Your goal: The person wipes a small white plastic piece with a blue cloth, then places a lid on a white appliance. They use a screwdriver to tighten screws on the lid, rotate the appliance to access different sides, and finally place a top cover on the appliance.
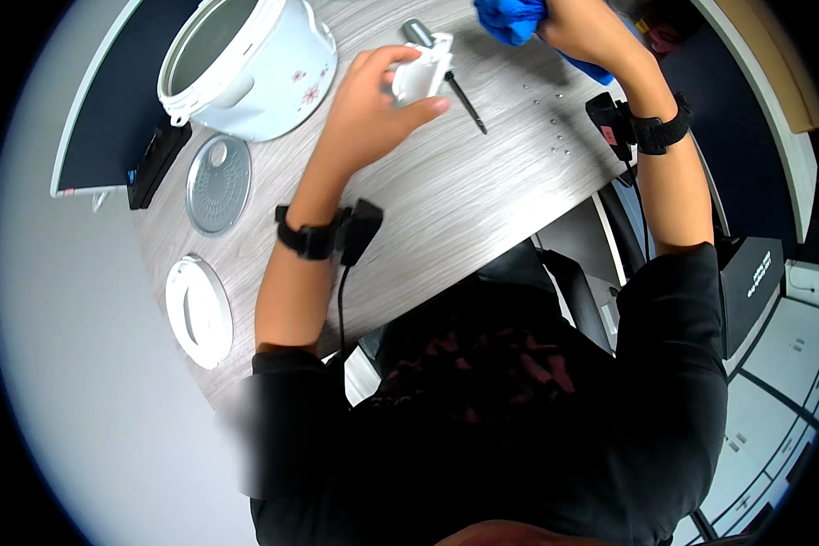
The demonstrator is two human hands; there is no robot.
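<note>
My left hand is curled around a small white plastic part, holding it over the table with thumb and fingers. Beneath it lies a screwdriver, its grey handle pointing away and its dark shaft toward me; the plastic part hides its middle. At the far right my right hand grips a bunched blue cloth, and more blue shows below that hand. Several tiny shiny pieces, perhaps screws, are scattered on the table left of my right wrist.
A white rice cooker body with a flower print stands open at the far left. Nearer lie a round perforated metal plate and a white oval ring-shaped piece by the left edge of the wood-grain table. Cables hang from both wrist straps.
</note>
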